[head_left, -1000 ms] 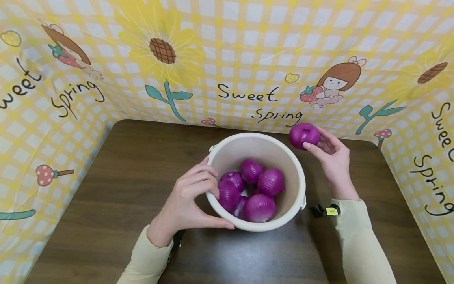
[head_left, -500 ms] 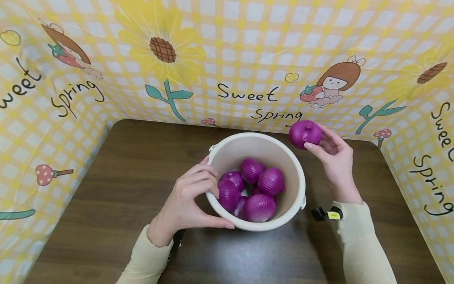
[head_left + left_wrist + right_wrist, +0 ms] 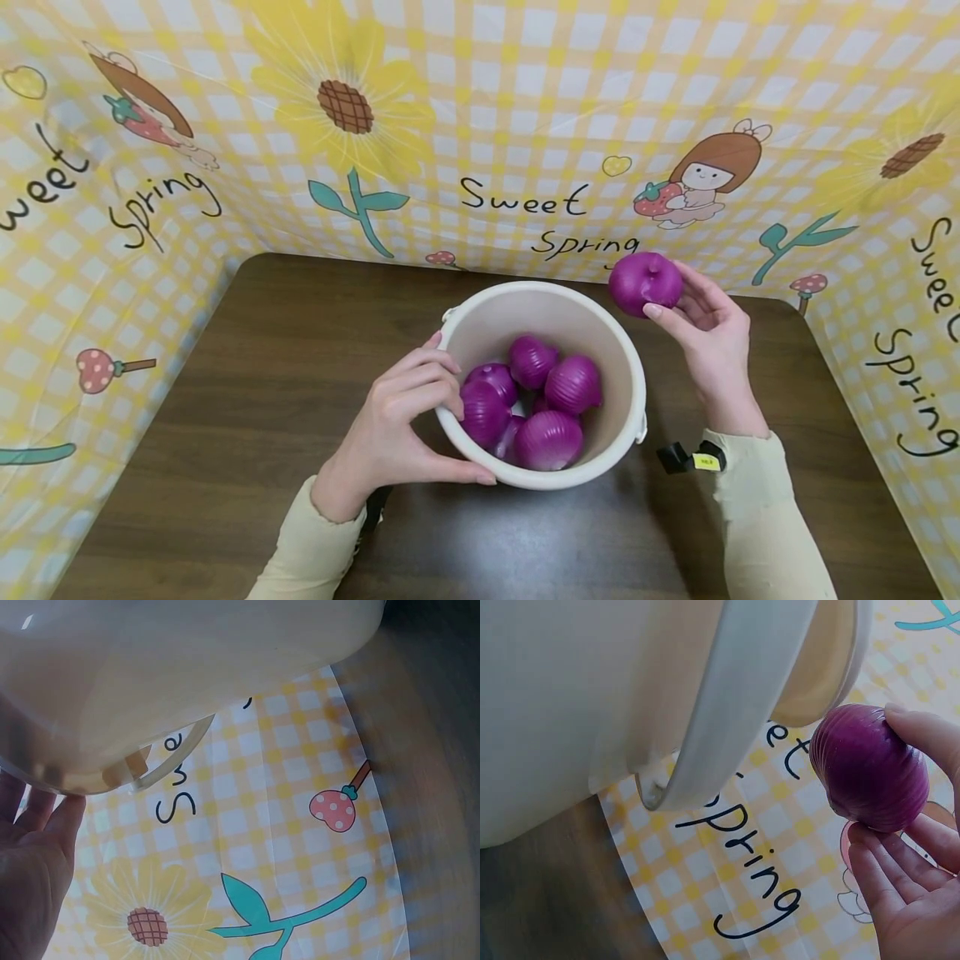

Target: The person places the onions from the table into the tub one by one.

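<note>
A cream bucket stands on the table with several purple onions inside. My left hand grips its left rim, fingers over the edge and thumb along the front. To the right of the bucket and above the table, my right hand holds another purple onion between thumb and fingers. The right wrist view shows this onion close up, its ridged side toward the bucket. In the left wrist view, the bucket's wall fills the top, with fingers at its rim.
Under everything lies a dark wooden table with rounded far corners. A yellow checked cloth printed with flowers and words rises behind it and along both sides. The bucket's pale handle hangs down on its outside.
My right hand has shifted slightly to the right and the onion in it has risen a little, tilting slightly. The left hand, the bucket and the onions inside stay put.
</note>
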